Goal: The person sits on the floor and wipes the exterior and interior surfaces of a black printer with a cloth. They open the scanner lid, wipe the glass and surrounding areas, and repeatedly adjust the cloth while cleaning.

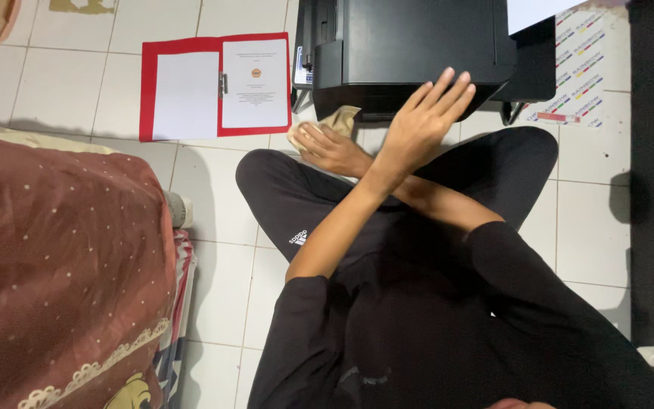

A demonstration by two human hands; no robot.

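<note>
Arms crossed: left hand (pixel 421 125) rests flat, fingers spread, on the printer (pixel 410 49) at twelve o'clock; right hand (pixel 327 148) clenches a cloth (pixel 338 120) at eleven. Pressing could likely shift the printer; cloth may snag underneath.

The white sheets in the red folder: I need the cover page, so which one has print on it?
The right-hand sheet, under the clip beside the black printer, carries text lines and a small round emblem. The left sheet is blank.
</note>
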